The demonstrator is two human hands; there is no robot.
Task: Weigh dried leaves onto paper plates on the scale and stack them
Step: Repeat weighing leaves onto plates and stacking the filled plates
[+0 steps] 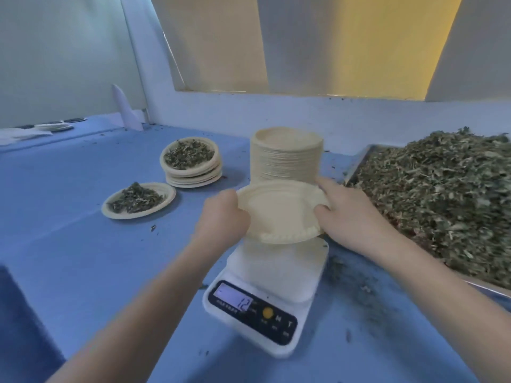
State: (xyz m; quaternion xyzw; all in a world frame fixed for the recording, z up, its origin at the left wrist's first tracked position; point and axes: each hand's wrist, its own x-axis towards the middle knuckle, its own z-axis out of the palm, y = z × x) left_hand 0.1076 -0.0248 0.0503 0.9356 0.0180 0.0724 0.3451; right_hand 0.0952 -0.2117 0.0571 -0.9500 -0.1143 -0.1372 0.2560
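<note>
Above the scale [265, 294], both hands, left [224, 217] and right [348, 214], grasp an empty plate [279, 211] by opposite rims, held tilted; the platform lies directly below the grip.

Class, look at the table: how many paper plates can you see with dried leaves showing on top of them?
2. One leaf-filled plate lies alone on the blue table, left of the scale. The other tops the short stack behind it; plates lower in that stack may hold hidden leaves.
</note>
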